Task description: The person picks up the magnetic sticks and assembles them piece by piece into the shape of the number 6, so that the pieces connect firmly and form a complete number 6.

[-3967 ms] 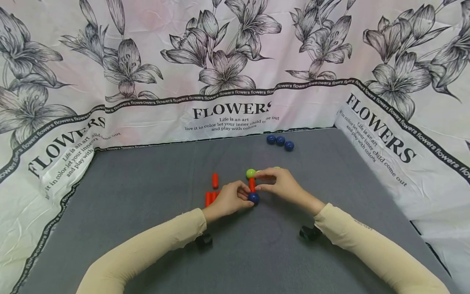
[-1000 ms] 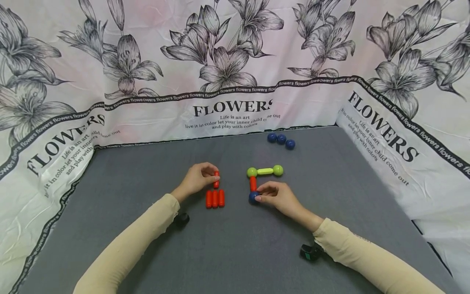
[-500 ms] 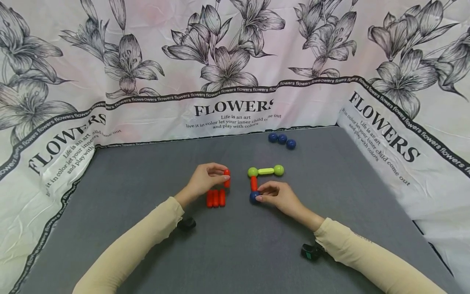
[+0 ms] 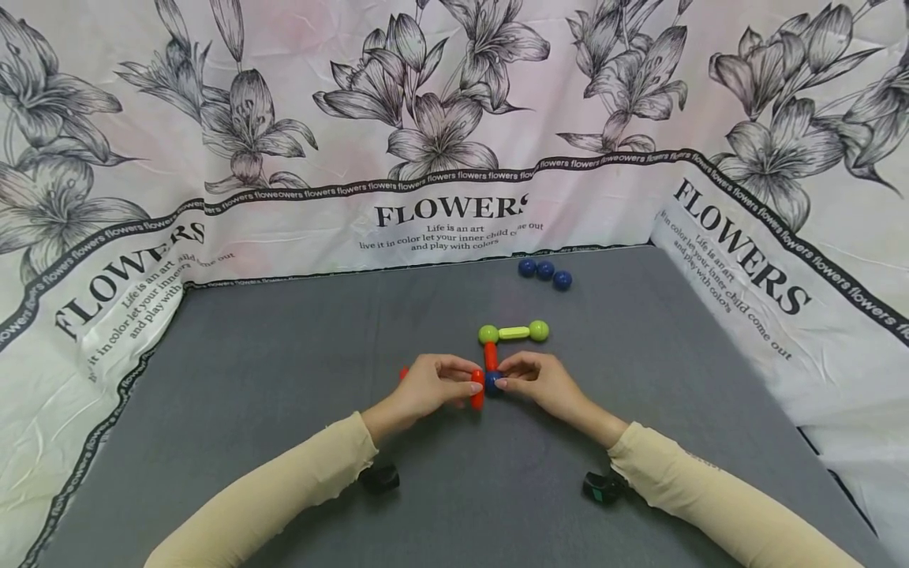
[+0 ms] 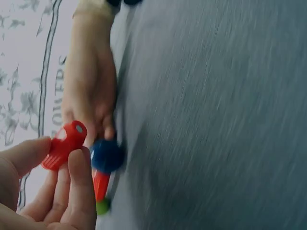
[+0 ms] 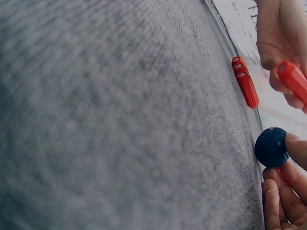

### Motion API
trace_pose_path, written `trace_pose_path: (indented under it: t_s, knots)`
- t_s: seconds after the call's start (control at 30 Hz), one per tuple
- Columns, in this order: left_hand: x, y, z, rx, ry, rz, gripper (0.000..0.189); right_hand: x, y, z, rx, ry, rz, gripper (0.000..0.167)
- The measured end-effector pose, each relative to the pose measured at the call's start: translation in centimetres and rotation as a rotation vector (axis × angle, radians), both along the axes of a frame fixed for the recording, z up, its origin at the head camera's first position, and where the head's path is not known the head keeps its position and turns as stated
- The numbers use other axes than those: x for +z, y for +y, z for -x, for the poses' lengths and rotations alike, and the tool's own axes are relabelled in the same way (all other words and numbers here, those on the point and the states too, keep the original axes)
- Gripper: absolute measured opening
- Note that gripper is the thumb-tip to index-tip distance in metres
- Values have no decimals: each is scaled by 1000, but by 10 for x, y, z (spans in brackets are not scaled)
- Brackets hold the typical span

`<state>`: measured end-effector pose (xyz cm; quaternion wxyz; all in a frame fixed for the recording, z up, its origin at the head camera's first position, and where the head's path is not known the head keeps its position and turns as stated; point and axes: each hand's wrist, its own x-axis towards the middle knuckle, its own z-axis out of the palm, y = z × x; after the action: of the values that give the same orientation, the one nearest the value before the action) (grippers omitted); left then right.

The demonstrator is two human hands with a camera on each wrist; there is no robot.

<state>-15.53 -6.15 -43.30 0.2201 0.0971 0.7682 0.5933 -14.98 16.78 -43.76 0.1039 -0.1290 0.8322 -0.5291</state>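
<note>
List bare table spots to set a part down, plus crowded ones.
Free: grey table left of the lying rods; right of the right hand; front, between the sleeves. Crowded: centre, left hand holding a red rod beside the blue ball; far edge, by three blue balls.

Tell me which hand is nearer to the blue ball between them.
Right: the right hand pinches the blue ball; the left hand, holding a red rod, is to its left.

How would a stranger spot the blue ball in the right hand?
On the grey table lies a bent chain of green and red pieces. The blue ball sits at its near end, pinched by the right hand; three other blue balls lie untouched, farther back.
</note>
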Motion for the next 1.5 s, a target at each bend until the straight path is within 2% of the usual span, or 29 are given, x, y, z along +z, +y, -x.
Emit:
trace_pose_path:
  t_s: [0.23,0.4,0.63,0.97,1.1,1.23,1.33,1.5]
  knots:
    - [-11,15,-23,-13,-55,-12,32,-1,1,1,2,11,1,25]
    - [-18,21,-28,-2,-73,-17,31,-2,1,1,8,9,5,25]
    - [-23,24,-24,64,-139,-22,30,-3,0,1,0,5,6,25]
    - [-23,28,-16,105,-108,7,32,-3,0,-1,7,-4,18,24]
    - [-23,28,-14,94,-106,25,32,-2,0,-1,6,-6,19,24]
    - [-23,28,-13,53,-124,55,29,-2,0,-1,5,-10,19,24]
    - [-21,29,-12,20,-144,55,27,-1,0,-1,5,-8,20,24]
    - [-19,31,-11,5,-163,52,24,-2,0,0,13,-6,21,25]
